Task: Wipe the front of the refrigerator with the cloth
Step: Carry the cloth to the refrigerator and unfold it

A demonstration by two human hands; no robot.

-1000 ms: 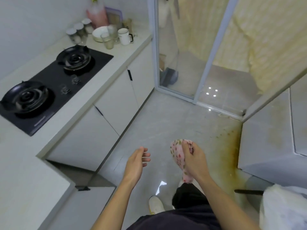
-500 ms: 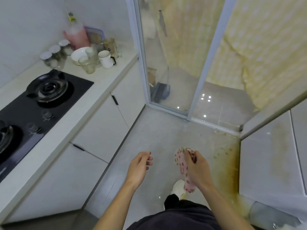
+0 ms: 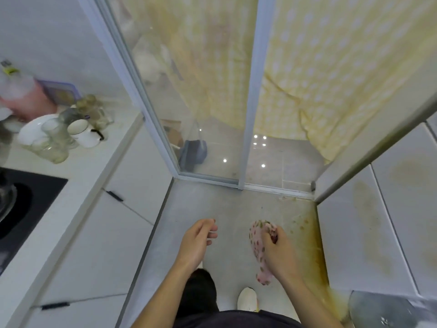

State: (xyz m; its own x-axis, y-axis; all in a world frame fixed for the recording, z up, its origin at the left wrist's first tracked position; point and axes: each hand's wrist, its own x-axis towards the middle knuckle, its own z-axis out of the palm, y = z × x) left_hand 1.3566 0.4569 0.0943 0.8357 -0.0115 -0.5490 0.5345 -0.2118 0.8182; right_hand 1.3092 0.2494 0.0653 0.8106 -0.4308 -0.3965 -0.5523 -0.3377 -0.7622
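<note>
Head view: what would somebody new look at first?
Probably the pink spotted cloth, bunched in the right hand low in the middle. Next, the yellowish stains on the white refrigerator front at the right, and a brown streak on the floor beside it. Behind the glass door hangs a yellow dotted curtain.

Pink spotted cloth (image 3: 257, 245) bunched in right hand (image 3: 280, 253), stained white refrigerator (image 3: 354, 233) beside

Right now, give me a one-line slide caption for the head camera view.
Right hand grips a floral cloth near the stained white refrigerator; left hand open and empty.
</note>
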